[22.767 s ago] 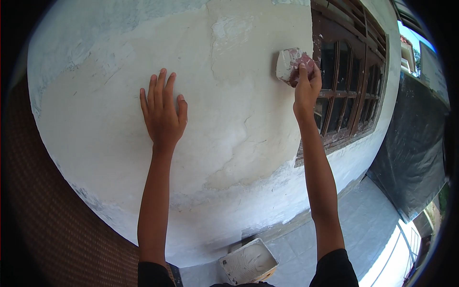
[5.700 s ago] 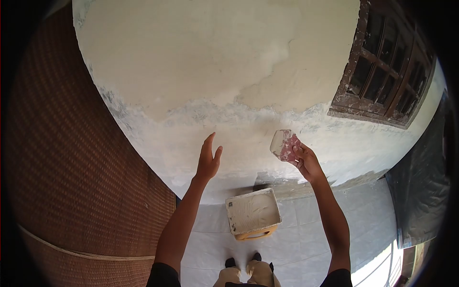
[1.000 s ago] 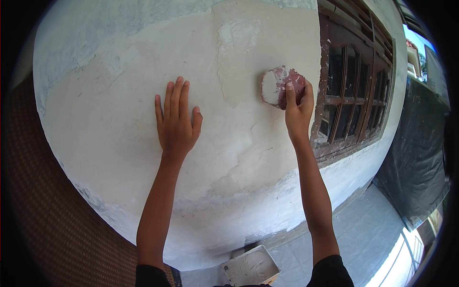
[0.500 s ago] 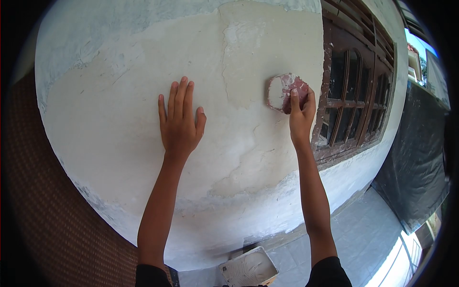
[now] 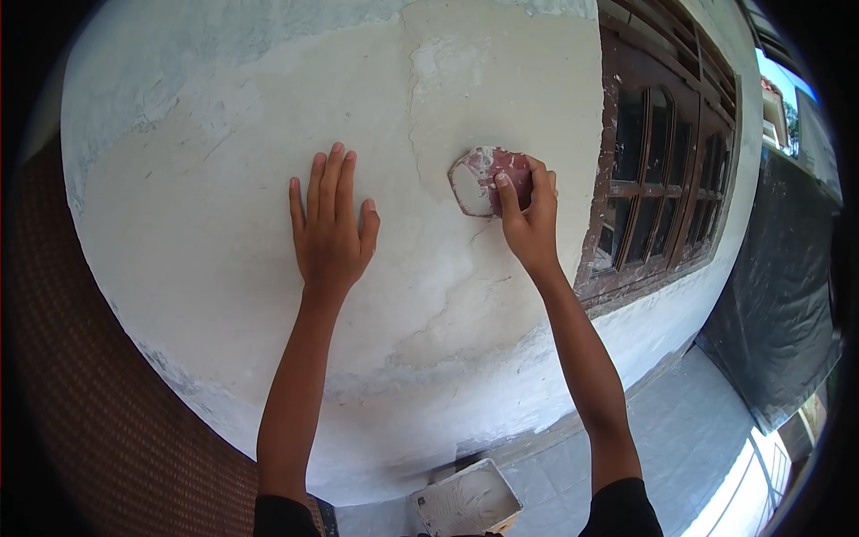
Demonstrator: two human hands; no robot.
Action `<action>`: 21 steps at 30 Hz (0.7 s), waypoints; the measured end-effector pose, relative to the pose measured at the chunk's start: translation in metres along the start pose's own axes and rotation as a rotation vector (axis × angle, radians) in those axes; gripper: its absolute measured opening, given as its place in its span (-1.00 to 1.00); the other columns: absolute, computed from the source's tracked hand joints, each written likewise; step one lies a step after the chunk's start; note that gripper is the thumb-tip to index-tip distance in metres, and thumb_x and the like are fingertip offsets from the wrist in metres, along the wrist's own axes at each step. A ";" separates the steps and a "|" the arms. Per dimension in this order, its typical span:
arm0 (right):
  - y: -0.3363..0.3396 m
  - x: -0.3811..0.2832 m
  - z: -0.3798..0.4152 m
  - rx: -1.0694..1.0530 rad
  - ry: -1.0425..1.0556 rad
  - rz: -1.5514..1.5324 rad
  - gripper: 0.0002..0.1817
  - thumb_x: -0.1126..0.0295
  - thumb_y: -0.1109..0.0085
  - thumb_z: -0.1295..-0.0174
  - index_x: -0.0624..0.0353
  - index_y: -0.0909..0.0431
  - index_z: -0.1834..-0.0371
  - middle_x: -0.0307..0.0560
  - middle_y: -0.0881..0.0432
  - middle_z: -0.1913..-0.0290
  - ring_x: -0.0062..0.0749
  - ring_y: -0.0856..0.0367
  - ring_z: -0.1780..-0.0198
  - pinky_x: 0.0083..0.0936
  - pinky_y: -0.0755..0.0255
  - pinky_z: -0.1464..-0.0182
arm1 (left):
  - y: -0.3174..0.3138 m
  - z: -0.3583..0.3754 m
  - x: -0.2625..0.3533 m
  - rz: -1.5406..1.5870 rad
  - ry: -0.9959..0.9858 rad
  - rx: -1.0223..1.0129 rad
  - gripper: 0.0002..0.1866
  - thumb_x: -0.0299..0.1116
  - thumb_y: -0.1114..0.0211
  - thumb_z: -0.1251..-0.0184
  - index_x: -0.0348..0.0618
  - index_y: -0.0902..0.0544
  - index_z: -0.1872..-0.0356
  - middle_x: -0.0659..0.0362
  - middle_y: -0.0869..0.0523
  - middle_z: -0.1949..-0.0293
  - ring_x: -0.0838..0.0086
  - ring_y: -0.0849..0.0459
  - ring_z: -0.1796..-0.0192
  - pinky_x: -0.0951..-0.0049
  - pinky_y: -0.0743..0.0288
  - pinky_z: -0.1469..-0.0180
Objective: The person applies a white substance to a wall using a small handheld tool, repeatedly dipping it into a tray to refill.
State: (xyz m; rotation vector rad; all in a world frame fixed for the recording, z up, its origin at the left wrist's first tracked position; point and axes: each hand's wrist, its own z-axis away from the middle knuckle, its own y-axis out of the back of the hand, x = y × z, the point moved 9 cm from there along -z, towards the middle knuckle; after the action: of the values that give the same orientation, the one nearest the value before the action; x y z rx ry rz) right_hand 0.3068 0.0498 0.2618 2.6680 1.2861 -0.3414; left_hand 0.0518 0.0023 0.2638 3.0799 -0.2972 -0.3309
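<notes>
My right hand (image 5: 530, 224) grips a reddish scraper (image 5: 480, 180) smeared with white filler and presses its blade flat against the patchy white wall (image 5: 206, 107), just left of the window frame. My left hand (image 5: 329, 231) lies flat on the same wall with fingers spread upward, about a hand's width left of the scraper. The wall shows cream patches, cracks and rough grey areas around both hands.
A dark brown wooden window (image 5: 667, 170) with several panes stands right of the scraper. On the tiled floor (image 5: 707, 421) below sits a tray of white filler (image 5: 467, 499). A woven brown panel (image 5: 98, 394) bounds the left, a black sheet (image 5: 787, 268) the right.
My right hand has slid the scraper left and slightly down along the wall, away from the window frame. My left hand has stayed flat on the wall.
</notes>
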 end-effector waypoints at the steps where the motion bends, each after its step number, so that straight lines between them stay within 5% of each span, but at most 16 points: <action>1: 0.009 0.019 -0.006 0.120 -0.105 -0.099 -0.57 0.32 -0.20 -0.42 0.30 -0.41 -0.25 0.07 -0.51 0.07 -0.21 -0.52 0.02 -0.30 -0.40 -0.16 | 0.000 0.001 0.000 0.004 0.002 -0.004 -0.38 -0.33 -0.14 -0.39 -0.09 -0.32 -0.49 0.15 -0.34 -0.51 0.24 -0.24 -0.58 -0.09 0.04 -0.59; 4: 0.039 0.044 -0.022 0.363 -0.305 -0.352 -0.59 0.31 -0.11 -0.49 0.36 -0.38 -0.25 0.06 -0.50 -0.03 -0.36 -0.55 -0.03 -0.45 -0.54 0.01 | 0.001 0.000 0.001 -0.001 -0.001 0.003 -0.38 -0.33 -0.14 -0.39 -0.09 -0.33 -0.48 0.15 -0.34 -0.51 0.23 -0.23 -0.58 -0.09 0.04 -0.59; 6: 0.028 0.036 -0.021 0.254 -0.367 -0.610 -0.58 0.31 -0.14 -0.48 0.37 -0.37 -0.25 0.06 -0.50 -0.06 -0.37 -0.55 -0.07 -0.43 -0.52 -0.04 | 0.002 0.000 0.001 -0.004 0.006 0.001 -0.38 -0.33 -0.14 -0.38 -0.09 -0.33 -0.48 0.16 -0.34 -0.51 0.24 -0.24 -0.58 -0.09 0.04 -0.58; 8: 0.009 0.000 -0.020 0.192 -0.108 -0.437 -0.57 0.31 -0.17 -0.45 0.36 -0.39 -0.24 0.08 -0.51 -0.04 -0.33 -0.52 -0.05 -0.32 -0.43 -0.11 | 0.000 0.000 0.001 0.005 0.011 -0.003 -0.38 -0.33 -0.14 -0.38 -0.08 -0.33 -0.48 0.16 -0.35 -0.51 0.24 -0.24 -0.58 -0.09 0.04 -0.58; 10: -0.012 -0.040 -0.010 0.068 0.042 -0.119 -0.56 0.32 -0.21 -0.38 0.30 -0.42 -0.24 0.16 -0.50 0.01 -0.15 -0.42 0.05 -0.24 -0.22 -0.14 | 0.001 0.000 0.000 0.002 0.007 0.003 -0.38 -0.33 -0.14 -0.38 -0.08 -0.33 -0.48 0.16 -0.35 -0.51 0.25 -0.23 -0.58 -0.09 0.04 -0.58; 12: -0.017 -0.047 -0.017 0.016 0.087 -0.020 -0.56 0.33 -0.19 -0.39 0.30 -0.41 -0.26 0.20 -0.50 0.02 -0.14 -0.44 0.02 -0.21 -0.22 -0.19 | 0.001 0.001 0.000 0.004 0.005 -0.002 -0.38 -0.33 -0.14 -0.38 -0.08 -0.33 -0.48 0.17 -0.34 -0.51 0.25 -0.23 -0.58 -0.09 0.04 -0.58; 15: 0.015 0.034 -0.040 0.262 -0.210 -0.226 -0.52 0.29 -0.16 -0.41 0.37 -0.40 -0.27 0.21 -0.53 -0.03 -0.06 -0.53 -0.12 -0.22 -0.36 -0.24 | 0.000 0.001 0.000 -0.001 0.005 -0.003 -0.38 -0.33 -0.15 -0.38 -0.08 -0.33 -0.48 0.17 -0.34 -0.51 0.25 -0.23 -0.58 -0.09 0.05 -0.59; 18: 0.069 0.115 -0.037 0.519 -0.390 -0.247 -0.55 0.29 -0.13 -0.47 0.38 -0.37 -0.27 0.07 -0.56 -0.07 -0.32 -0.59 -0.06 -0.39 -0.50 -0.12 | 0.001 0.001 0.001 -0.005 0.006 0.003 -0.37 -0.33 -0.15 -0.38 -0.08 -0.32 -0.49 0.17 -0.34 -0.51 0.25 -0.23 -0.58 -0.09 0.06 -0.59; 21: 0.092 0.095 -0.021 0.586 -0.467 -0.402 -0.58 0.30 -0.12 -0.50 0.35 -0.38 -0.27 -0.02 -0.57 -0.07 -0.46 -0.60 -0.03 -0.51 -0.53 -0.04 | 0.001 0.001 0.002 -0.011 0.007 0.005 -0.37 -0.34 -0.15 -0.37 -0.08 -0.32 -0.49 0.17 -0.34 -0.52 0.25 -0.23 -0.58 -0.09 0.06 -0.59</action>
State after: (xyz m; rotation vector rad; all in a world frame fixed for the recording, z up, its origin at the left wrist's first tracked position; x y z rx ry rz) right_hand 0.4390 0.0690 0.2606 2.4468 1.7376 -1.4965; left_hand 0.0529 0.0009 0.2625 3.0884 -0.2812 -0.3197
